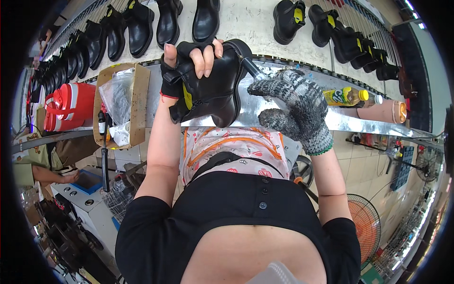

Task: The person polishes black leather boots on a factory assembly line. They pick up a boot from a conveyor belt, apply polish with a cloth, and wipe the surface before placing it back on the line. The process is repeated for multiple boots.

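Observation:
My left hand (203, 57), in a black fingerless glove, grips a black ankle boot (213, 90) over the bench. The boot lies tilted, its toe up and to the right, its opening with a yellow patch toward the lower left. My right hand (298, 104) wears a grey knitted glove and is closed around a slim dark tool (254, 69). The tool's thin tip meets the boot near the toe, by the sole edge; whether it presses there I cannot tell. Most of its handle is hidden behind the glove.
Black boots (139, 28) stand in rows on a pale conveyor (246, 23) beyond the metal bench edge. At left are a cardboard box (139, 102) with plastic bags and a red cooler jug (78, 104). Drink bottles (347, 96) lie at right. Another person's arm (49, 175) shows far left.

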The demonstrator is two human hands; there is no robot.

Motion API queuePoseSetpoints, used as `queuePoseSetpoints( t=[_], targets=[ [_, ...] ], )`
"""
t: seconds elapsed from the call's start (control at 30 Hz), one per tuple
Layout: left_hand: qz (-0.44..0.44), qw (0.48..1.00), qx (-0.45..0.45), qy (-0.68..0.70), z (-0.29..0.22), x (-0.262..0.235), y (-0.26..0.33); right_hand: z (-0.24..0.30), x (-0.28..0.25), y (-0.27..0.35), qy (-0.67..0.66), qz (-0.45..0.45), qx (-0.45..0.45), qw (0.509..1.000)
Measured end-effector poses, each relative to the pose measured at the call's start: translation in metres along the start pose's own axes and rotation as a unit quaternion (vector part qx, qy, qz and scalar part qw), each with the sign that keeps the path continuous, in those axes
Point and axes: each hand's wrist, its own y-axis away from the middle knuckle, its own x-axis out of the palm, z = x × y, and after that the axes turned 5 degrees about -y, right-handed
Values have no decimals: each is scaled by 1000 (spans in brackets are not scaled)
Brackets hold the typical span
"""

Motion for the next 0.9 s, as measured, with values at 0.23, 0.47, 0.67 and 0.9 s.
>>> queuePoseSetpoints(
  t=[0.23,0.47,0.67,0.9],
  targets=[
    [-15,999,29,15,-5,-31,14,-15,44,3,-19,-28,23,999],
    [-56,997,39,46,-11,-60,34,-29,90,-7,1,-58,-37,998],
    [-78,994,38,71,-15,-73,49,-37,123,0,-19,-77,-41,996],
    [-96,994,30,48,-19,-89,64,-41,131,7,-97,-65,-19,993]
  ],
)
